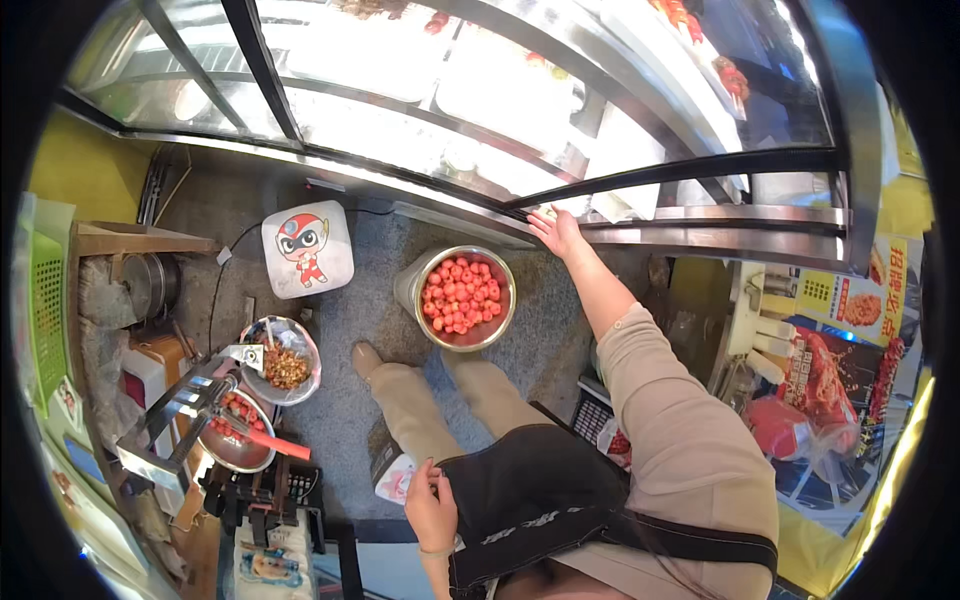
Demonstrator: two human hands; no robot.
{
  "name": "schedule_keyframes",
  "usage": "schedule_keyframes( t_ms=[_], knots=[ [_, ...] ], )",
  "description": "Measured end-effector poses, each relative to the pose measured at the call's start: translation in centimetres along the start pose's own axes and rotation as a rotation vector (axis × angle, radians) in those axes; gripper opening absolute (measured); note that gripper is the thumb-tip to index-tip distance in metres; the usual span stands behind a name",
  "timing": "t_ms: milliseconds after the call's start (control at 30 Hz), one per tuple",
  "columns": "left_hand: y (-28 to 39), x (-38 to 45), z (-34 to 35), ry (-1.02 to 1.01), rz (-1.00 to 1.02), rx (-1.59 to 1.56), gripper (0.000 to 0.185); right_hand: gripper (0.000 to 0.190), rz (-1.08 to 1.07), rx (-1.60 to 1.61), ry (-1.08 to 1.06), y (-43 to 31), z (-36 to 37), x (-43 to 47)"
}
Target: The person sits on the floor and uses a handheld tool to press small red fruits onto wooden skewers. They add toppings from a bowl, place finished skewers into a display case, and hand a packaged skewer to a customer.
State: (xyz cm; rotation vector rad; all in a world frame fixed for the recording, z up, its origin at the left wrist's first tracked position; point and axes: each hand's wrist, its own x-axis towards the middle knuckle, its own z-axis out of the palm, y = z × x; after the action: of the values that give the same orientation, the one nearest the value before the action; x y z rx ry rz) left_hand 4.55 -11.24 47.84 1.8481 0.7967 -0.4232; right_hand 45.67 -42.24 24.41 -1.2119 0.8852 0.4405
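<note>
My right hand [556, 231] reaches forward to the lower frame of a glass display case [420, 161], palm up with its fingers spread and nothing seen in it. Near my lap, my left hand [433, 506] hangs beside the black apron [525, 480], its fingers curled; whether they pinch the apron's edge is not clear. On the floor between the hands and the case stands a tall metal pot [409, 289] full of small red fruits [461, 292].
A square stool [307, 249] with a cartoon figure stands left of the pot. Further left are a lined bowl of scraps [283, 366], a metal bowl with red fruits [238, 431] and a wooden shelf [142, 238]. A black crate [592, 412] stands by my right side.
</note>
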Motion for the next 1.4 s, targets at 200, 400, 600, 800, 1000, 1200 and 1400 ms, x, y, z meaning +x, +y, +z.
schedule_keyframes(
  t_ms=[200, 400, 600, 800, 1000, 1200, 1400],
  knots=[
    [-3.5, 2.6, 2.4, -0.037, -0.072, 0.022, 0.033, 0.034, -0.181, 0.404, 0.074, 2.0, -3.7, 11.6],
    [-5.1, 2.5, 4.0, -0.02, -0.118, -0.032, 0.033, 0.032, -0.218, 0.262, 0.176, -1.0, 1.2, 10.4],
    [-3.1, 2.2, 4.6, 0.021, -0.088, -0.035, 0.032, 0.032, -0.187, -0.478, 0.146, -1.3, -1.5, 4.9],
    [0.4, 0.9, 3.9, 0.056, -0.027, -0.049, 0.03, 0.035, -0.498, -0.758, 0.15, -3.4, 2.3, -2.7],
    [1.8, -1.6, 1.9, 0.15, -0.015, -0.02, 0.03, 0.033, -0.269, -0.59, 0.292, -3.3, 2.0, -3.2],
    [1.4, -2.5, 0.5, 0.13, 0.023, 0.183, 0.03, 0.038, -0.18, -0.526, 0.344, -3.8, -0.2, -2.5],
    [0.2, -3.3, 2.2, 0.106, -0.074, -0.079, 0.034, 0.048, -0.23, -0.666, 0.237, -4.4, -0.4, -3.2]
  ],
)
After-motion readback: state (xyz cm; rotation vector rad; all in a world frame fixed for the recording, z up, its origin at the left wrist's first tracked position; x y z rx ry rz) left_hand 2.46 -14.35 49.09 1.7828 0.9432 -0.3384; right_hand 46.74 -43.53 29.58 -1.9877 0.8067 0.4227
